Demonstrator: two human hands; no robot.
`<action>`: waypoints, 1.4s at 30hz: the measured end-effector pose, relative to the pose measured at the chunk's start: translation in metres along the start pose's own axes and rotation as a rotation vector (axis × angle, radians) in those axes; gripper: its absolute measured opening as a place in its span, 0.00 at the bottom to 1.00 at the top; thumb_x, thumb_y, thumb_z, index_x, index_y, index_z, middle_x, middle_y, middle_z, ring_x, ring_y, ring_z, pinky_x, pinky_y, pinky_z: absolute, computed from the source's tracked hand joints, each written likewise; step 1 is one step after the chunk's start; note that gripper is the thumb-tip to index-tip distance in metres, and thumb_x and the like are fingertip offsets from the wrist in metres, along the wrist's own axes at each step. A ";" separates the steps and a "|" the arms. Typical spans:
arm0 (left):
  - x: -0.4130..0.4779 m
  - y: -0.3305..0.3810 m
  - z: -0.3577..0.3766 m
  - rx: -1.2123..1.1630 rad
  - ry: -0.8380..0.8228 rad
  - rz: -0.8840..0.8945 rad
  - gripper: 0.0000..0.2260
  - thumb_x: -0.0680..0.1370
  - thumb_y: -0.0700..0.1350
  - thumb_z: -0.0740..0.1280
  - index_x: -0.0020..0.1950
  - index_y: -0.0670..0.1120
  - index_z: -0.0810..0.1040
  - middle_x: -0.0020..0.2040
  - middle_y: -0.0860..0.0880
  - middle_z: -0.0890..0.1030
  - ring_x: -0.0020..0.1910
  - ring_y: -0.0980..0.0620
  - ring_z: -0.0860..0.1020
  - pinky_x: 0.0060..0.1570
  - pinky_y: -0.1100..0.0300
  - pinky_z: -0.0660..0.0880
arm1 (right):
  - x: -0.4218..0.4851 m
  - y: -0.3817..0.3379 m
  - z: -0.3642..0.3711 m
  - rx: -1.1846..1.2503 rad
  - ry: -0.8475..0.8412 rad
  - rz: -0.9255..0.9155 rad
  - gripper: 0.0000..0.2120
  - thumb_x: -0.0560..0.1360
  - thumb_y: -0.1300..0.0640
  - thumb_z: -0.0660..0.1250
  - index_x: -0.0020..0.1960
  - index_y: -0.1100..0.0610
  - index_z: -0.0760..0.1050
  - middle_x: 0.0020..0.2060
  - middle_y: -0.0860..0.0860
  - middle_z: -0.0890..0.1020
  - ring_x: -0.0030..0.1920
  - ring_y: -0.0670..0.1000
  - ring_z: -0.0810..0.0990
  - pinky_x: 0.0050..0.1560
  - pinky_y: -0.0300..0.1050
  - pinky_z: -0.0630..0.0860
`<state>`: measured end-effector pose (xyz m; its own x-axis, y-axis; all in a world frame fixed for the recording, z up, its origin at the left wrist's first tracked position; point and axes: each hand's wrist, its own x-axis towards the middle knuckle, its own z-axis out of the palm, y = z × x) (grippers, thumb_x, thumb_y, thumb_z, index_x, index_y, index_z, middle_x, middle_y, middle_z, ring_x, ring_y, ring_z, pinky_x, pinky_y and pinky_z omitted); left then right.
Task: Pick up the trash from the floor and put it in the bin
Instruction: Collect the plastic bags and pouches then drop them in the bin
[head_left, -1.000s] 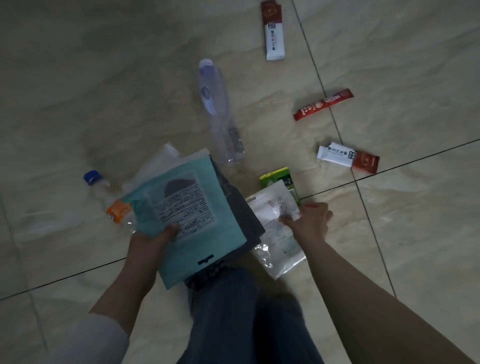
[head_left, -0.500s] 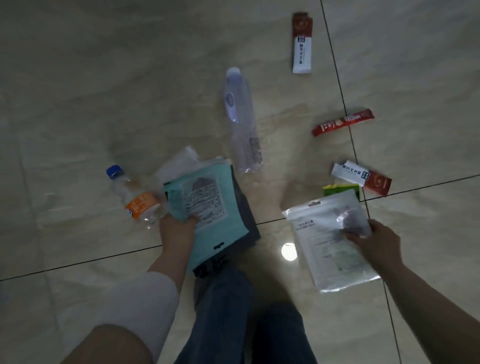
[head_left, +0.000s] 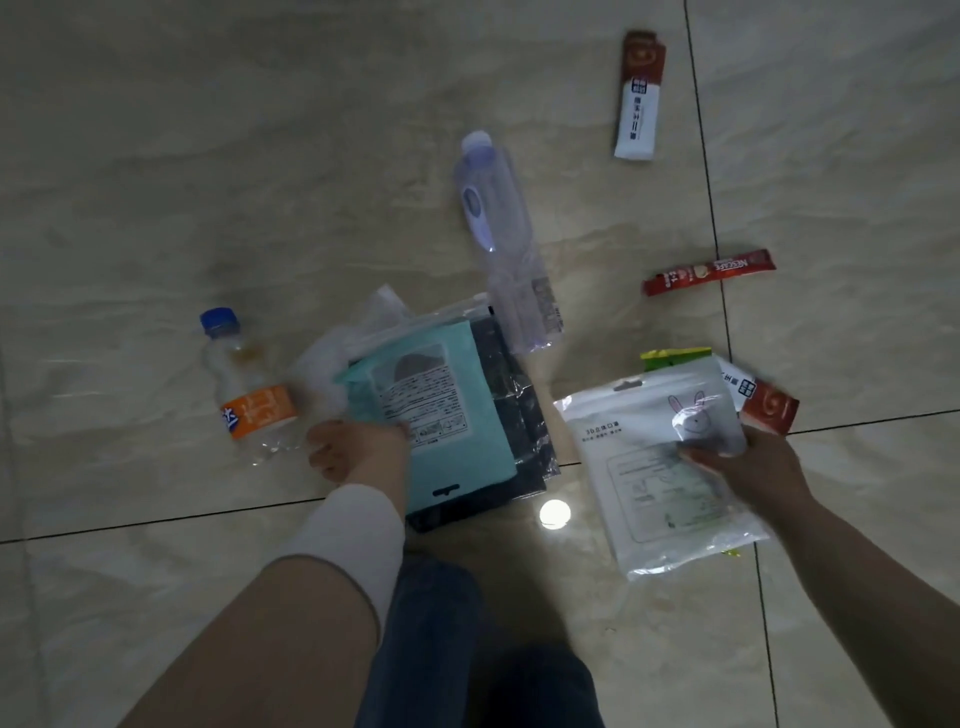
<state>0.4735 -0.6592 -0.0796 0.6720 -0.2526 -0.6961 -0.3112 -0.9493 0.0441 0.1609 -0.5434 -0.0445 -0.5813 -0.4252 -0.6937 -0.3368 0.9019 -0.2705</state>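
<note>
The white rabbit-print pouch (head_left: 649, 467) sits at 4 o'clock in the view, pinched at its right edge by the right hand (head_left: 748, 467), thumb on top and fingers hidden beneath. A green wrapper (head_left: 675, 357) projects from behind the pouch at 12 o'clock. The teal pouch (head_left: 441, 410), stacked with a dark packet (head_left: 511, 395) and clear bags (head_left: 337, 358), lies left of centre; the left hand (head_left: 358, 447) clamps its lower-left edge.

On the tiled floor (head_left: 208, 156):
- orange-label bottle (head_left: 244, 389), 9 o'clock of the left hand;
- clear bottle (head_left: 506, 244), 12 o'clock of the stack;
- Nescafe stick (head_left: 709, 271);
- red-and-white sachet (head_left: 761, 405), touching the pouch;
- brown-and-white sachet (head_left: 640, 96), 1 o'clock.
</note>
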 end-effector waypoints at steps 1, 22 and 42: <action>0.004 -0.003 0.002 -0.036 -0.009 -0.005 0.44 0.68 0.44 0.75 0.74 0.41 0.50 0.72 0.37 0.62 0.70 0.38 0.65 0.67 0.47 0.65 | 0.002 0.000 -0.001 0.006 -0.004 0.003 0.22 0.65 0.54 0.77 0.56 0.61 0.79 0.47 0.59 0.83 0.44 0.55 0.79 0.53 0.52 0.76; -0.148 -0.068 -0.196 -0.306 -0.219 0.335 0.10 0.74 0.38 0.67 0.52 0.46 0.70 0.49 0.45 0.77 0.46 0.47 0.77 0.46 0.56 0.75 | -0.152 -0.083 -0.093 -0.086 0.020 -0.041 0.19 0.67 0.53 0.75 0.54 0.61 0.79 0.49 0.62 0.83 0.50 0.62 0.80 0.47 0.50 0.72; -0.135 -0.202 -0.538 -0.344 0.128 0.302 0.13 0.72 0.41 0.69 0.55 0.36 0.79 0.52 0.35 0.82 0.51 0.37 0.80 0.51 0.48 0.76 | -0.449 -0.285 -0.016 -0.286 -0.175 -0.487 0.13 0.68 0.54 0.72 0.52 0.57 0.79 0.39 0.54 0.81 0.35 0.52 0.75 0.39 0.41 0.69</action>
<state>0.8071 -0.5344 0.3906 0.6702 -0.5274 -0.5222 -0.2791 -0.8310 0.4811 0.5063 -0.6109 0.3554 -0.1866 -0.7443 -0.6413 -0.7350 0.5389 -0.4116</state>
